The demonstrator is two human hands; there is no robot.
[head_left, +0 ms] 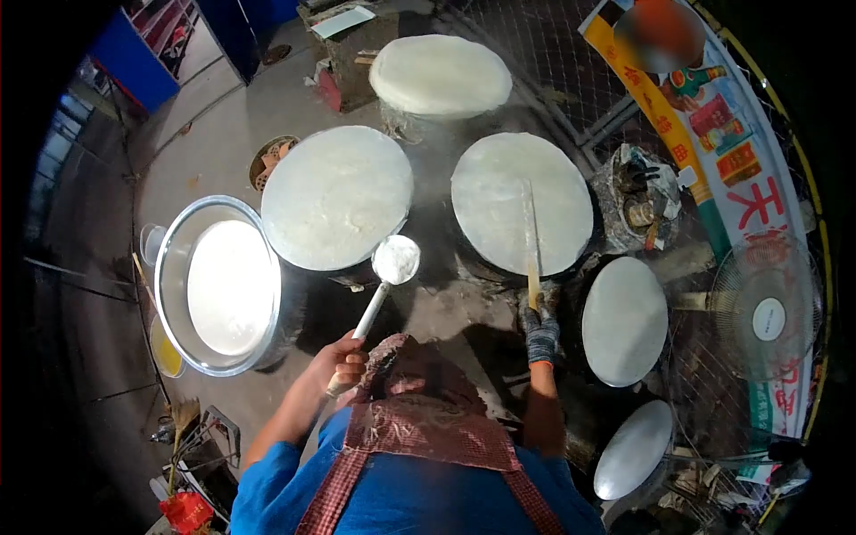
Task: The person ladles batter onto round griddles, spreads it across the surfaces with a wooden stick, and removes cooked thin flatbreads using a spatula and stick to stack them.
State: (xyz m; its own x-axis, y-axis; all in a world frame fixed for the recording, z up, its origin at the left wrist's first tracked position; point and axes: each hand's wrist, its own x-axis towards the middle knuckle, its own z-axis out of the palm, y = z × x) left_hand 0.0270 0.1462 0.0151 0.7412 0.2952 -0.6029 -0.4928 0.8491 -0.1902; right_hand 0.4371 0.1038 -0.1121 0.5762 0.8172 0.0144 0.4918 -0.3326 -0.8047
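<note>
My left hand (346, 364), bare, is wrapped round the pale handle of a ladle (396, 259) whose round bowl holds white batter. The bowl is by the lower right edge of a round griddle (337, 198) covered with a white layer. In a grey knitted glove, my right hand (540, 330) grips the wooden end of a long, thin spatula (531, 234). Its blade lies over a second white-covered round griddle (490, 201). To the left stands a large metal basin (164, 299) with white batter (230, 285) inside.
A third white-topped griddle (440, 76) stands farther back. Two more round white surfaces, one upper (624, 321) and one lower (634, 450), are at my right. A fan (769, 319) stands before a printed banner (753, 201). A broom (185, 417) is at lower left.
</note>
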